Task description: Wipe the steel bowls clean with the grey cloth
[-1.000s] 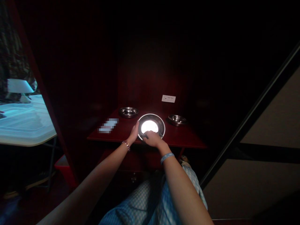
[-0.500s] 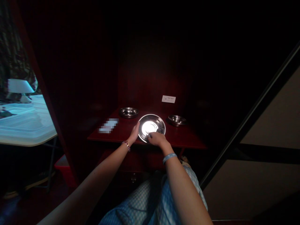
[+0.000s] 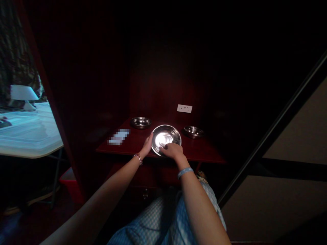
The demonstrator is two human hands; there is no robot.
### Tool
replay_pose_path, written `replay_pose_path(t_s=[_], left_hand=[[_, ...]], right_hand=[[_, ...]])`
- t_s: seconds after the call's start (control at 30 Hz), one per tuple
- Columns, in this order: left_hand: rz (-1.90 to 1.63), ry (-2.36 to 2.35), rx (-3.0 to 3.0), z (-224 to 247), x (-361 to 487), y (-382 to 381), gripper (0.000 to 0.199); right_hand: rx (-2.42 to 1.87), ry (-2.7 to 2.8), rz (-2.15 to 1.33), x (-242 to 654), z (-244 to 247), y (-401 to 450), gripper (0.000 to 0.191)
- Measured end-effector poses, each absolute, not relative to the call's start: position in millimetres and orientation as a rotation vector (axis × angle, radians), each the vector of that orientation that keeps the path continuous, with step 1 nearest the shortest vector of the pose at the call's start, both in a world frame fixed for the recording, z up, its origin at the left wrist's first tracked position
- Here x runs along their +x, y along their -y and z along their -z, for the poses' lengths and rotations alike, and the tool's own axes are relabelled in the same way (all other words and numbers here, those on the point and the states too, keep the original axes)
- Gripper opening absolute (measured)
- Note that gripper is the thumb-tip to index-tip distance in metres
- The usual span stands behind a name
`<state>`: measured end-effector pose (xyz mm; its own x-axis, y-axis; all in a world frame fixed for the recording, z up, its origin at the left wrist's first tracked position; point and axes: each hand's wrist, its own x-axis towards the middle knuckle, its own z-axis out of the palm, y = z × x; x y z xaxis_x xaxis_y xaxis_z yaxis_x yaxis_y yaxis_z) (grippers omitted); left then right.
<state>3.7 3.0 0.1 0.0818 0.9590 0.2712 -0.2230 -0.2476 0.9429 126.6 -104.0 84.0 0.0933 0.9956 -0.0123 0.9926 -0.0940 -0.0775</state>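
Note:
A shiny round metal dish is tilted toward me at the front edge of the dark red desk. My left hand grips its left rim. Inside the dish, at the lower right, is my right hand, its fingers closed around something dark, perhaps a cloth, too small to make out. Behind the dish to the left sits a metal bowl; another metal bowl rests to the right.
A blurred pale item lies on the desk's left part. On the back wall is a white socket plate. Further left stand a white table with a lamp, and a red bin below.
My right hand has shifted slightly within the dish, its fingers moving a little left. The left hand keeps its hold. The whole view has shifted slightly.

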Motion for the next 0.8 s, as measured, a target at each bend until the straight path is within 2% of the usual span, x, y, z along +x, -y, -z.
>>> replay_pose_path(t_s=[0.43,0.57,0.7,0.8], left_hand=[[-1.397,-0.847,1.269,0.5,3.3,-2.8,0.061],[-1.393,-0.827,1.262,0.2,3.0,-2.9,0.060],[-1.399,-0.820,1.246,-0.7,3.4,-2.5,0.058],[-1.412,-0.834,1.236,-0.8,4.1,-2.3,0.059]], right_hand=[[-2.249,2.202,-0.055,125.8,-84.8,108.7,0.029],[-2.258,2.212,-0.032,124.8,-85.2,109.2,0.030],[-2.244,2.219,-0.028,124.6,-84.0,108.2,0.039],[-2.241,2.239,-0.002,125.1,-82.2,106.8,0.034]])
